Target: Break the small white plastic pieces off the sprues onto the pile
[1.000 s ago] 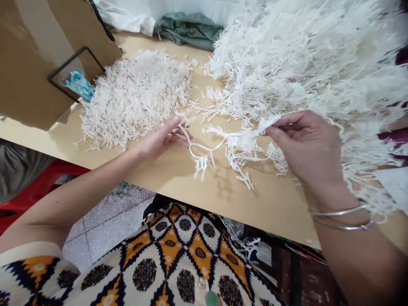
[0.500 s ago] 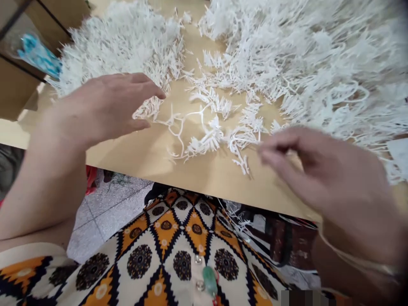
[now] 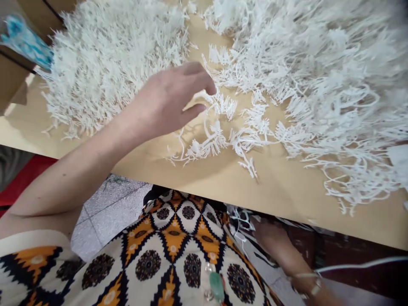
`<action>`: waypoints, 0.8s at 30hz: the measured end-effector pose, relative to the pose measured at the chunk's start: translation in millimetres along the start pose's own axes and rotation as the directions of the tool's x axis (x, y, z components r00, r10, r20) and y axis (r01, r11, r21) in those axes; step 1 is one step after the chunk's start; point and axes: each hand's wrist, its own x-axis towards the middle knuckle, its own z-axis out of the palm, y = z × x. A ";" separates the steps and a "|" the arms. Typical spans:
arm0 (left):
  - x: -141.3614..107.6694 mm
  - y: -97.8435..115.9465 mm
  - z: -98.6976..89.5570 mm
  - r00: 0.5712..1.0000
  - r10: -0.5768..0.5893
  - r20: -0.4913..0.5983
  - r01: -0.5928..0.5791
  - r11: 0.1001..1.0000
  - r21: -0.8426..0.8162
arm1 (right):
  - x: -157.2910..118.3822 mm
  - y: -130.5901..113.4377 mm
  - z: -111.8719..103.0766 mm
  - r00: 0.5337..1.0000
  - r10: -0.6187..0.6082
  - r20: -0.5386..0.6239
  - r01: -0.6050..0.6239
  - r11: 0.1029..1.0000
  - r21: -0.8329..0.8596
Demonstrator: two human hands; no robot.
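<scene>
My left hand hovers over the light tan table, thumb and fingers apart, with nothing gripped between them. Just beyond its fingertips are loose white branched plastic sprigs, and another white sprig lies below it. My right hand has dropped below the table's front edge, beside my lap. It is blurred and its fingers are hard to make out. White strands show right by its fingertips; whether it holds any cannot be seen.
A dense heap of white sprigs covers the table's left, and a larger, looser heap spreads across the right. A blue-and-white plastic packet is at far left by cardboard boxes. The table's front edge runs above my patterned clothing.
My left hand has moved right, from beside the left heap to above the middle sprigs. My right hand has gone from over the table down below its front edge.
</scene>
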 end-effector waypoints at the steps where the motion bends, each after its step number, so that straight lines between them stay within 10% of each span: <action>1: 3.8 -3.8 6.9 1.000 -0.006 -0.030 0.005 0.999 -0.039 | -7.4 -0.8 -8.9 1.000 -0.017 0.004 0.017 1.000 -0.013; 4: 14.6 -18.6 30.5 0.998 0.039 -0.052 -0.039 0.999 0.018 | -34.5 -17.1 -61.4 0.924 -0.382 -0.030 0.383 0.916 0.123; 6: 21.2 -27.1 47.2 0.995 0.043 -0.095 -0.035 0.996 0.085 | -43.2 -37.3 -110.3 0.713 -0.660 -0.238 0.696 0.709 0.117; 11: 27.1 -32.7 76.4 0.995 0.006 -0.100 0.011 0.984 0.176 | 19.6 -92.4 -217.8 0.449 -0.588 -0.673 0.699 0.700 -0.146; 18: 15.1 -27.5 90.2 0.985 -0.029 -0.171 0.058 0.985 0.165 | 158.0 -117.5 -247.0 0.442 -0.378 -0.814 0.574 0.816 -0.067; 24: 16.1 -24.0 92.1 0.980 -0.110 -0.165 0.152 0.951 0.270 | 176.4 -122.4 -241.5 0.384 -0.317 -0.867 0.606 0.795 -0.022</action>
